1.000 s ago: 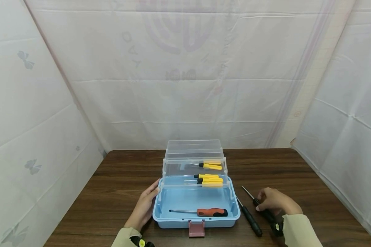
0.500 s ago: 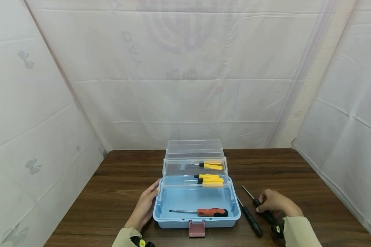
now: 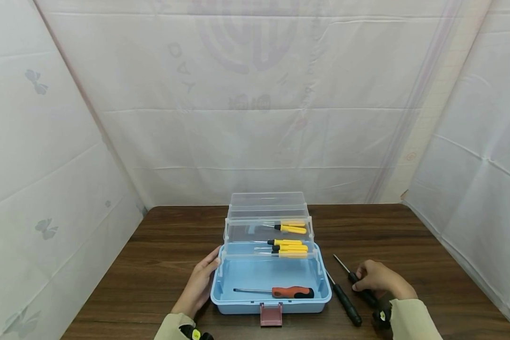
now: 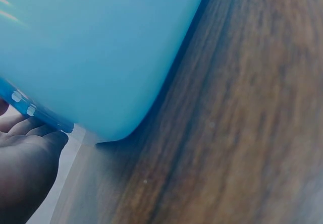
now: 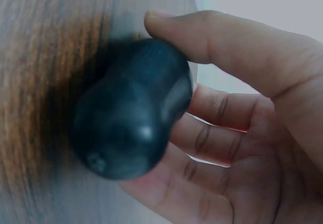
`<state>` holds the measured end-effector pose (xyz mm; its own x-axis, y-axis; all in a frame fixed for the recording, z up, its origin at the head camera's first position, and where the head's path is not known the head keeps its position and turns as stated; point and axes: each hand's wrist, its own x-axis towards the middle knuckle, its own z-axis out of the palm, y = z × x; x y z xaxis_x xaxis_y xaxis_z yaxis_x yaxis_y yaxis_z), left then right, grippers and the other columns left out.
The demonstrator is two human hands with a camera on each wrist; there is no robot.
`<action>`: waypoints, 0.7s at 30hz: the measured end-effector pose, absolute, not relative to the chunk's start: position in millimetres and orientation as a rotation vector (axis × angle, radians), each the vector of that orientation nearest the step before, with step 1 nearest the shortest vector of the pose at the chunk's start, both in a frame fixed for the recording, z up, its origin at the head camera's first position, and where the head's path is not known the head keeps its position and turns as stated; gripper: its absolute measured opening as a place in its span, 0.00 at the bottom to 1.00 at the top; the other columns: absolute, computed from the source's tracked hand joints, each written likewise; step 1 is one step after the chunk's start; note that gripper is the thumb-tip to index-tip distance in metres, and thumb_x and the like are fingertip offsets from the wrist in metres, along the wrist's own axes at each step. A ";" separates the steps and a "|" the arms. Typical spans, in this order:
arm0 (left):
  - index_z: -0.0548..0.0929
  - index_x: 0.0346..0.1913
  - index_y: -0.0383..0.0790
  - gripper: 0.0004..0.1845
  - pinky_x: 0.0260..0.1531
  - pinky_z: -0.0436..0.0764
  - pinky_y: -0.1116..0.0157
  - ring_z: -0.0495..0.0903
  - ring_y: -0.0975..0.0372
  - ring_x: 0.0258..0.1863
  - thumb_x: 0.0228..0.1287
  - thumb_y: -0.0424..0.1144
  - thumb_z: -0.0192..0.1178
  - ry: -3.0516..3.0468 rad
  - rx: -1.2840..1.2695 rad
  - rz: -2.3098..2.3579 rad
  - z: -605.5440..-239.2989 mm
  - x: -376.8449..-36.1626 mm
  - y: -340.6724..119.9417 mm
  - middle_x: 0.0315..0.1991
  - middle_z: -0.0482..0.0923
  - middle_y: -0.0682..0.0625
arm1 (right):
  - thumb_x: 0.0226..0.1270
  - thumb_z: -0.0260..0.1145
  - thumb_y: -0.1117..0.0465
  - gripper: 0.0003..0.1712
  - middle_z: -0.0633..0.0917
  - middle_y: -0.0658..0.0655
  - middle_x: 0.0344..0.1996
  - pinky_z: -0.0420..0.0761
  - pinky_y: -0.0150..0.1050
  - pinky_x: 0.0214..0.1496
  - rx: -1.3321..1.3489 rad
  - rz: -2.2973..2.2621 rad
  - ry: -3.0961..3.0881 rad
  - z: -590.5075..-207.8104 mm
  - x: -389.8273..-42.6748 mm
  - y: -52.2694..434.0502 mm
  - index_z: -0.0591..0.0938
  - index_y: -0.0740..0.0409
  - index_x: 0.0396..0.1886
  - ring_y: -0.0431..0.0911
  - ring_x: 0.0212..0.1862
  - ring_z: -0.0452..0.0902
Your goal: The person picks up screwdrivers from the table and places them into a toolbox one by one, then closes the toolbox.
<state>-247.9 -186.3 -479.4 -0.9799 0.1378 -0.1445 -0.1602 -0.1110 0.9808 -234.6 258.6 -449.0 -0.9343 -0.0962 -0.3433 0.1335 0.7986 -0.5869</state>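
A light blue toolbox [image 3: 238, 308] stands open on the table, its clear lid and tray tilted up at the back. My left hand [image 3: 199, 282] holds its left rim, thumb over the edge and fingers along the outer side. In the left wrist view, the fingers lie close under the rim. An orange and black screwdriver [image 3: 292, 292] lies in the box. To the right, my right hand [image 3: 381, 277] pinches a black-handled screwdriver [image 3: 369, 297], thumb on one side, fingers on the other; its shaft points away from me. The right wrist view shows the handle's rounded end.
Several yellow-handled screwdrivers [image 3: 290, 242] lie in the clear tray [image 3: 238, 230]. Another black-handled screwdriver [image 3: 346, 304] rests on the wooden table [image 3: 170, 241] between the box and my right hand. White sheeting [image 3: 255, 141] hangs behind and at both sides.
My right hand has dropped very slightly toward me on the black-handled screwdriver. The left hand and the toolbox stay in place.
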 end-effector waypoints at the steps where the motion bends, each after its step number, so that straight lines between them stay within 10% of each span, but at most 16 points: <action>1: 0.54 0.74 0.36 0.28 0.71 0.55 0.47 0.49 0.46 0.75 0.76 0.37 0.43 1.950 -0.026 2.204 -479.5 -247.9 -186.4 0.76 0.49 0.37 | 0.51 0.73 0.63 0.14 0.76 0.55 0.27 0.82 0.42 0.25 0.027 -0.895 2.631 -449.1 -234.7 258.6 0.75 0.61 0.30 0.47 0.30 0.74; 21: 0.54 0.75 0.37 0.28 0.71 0.56 0.47 0.50 0.46 0.75 0.76 0.38 0.43 1.938 -0.036 2.204 -479.9 -248.4 -186.6 0.76 0.50 0.38 | 0.52 0.73 0.62 0.13 0.77 0.55 0.28 0.82 0.39 0.23 -0.014 -0.866 2.662 -445.6 -242.8 258.9 0.77 0.62 0.33 0.46 0.29 0.75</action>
<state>-248.4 -186.6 -479.9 -0.9785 0.1377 -0.1532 -0.1696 -0.1161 0.9787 -242.8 258.9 -445.6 -0.9420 -0.1128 -0.3162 0.0948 0.8142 -0.5728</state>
